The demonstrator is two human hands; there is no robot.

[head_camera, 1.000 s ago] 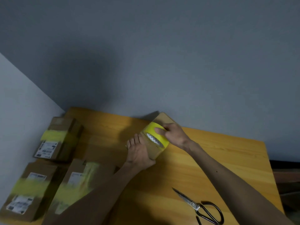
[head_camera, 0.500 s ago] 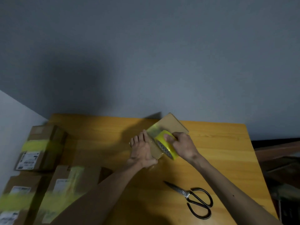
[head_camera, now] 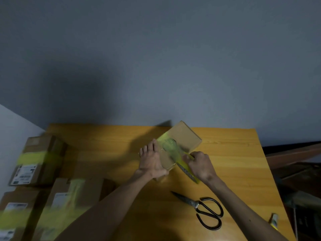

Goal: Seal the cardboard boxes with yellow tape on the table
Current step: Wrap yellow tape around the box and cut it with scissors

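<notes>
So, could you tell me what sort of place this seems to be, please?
Probably a small packing or shipping corner: taped, labelled cardboard boxes piled left, another box mid-sealing with a yellow tape roll on the wooden table, and scissors.

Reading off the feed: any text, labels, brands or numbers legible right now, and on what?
Nothing is legible.
Far left box, white label: blurred.
Middle box, white label: blurred.
Near left box, white label: blurred.
Tape roll, core markings: blurred.
Small object at far right: too small to read.
</notes>
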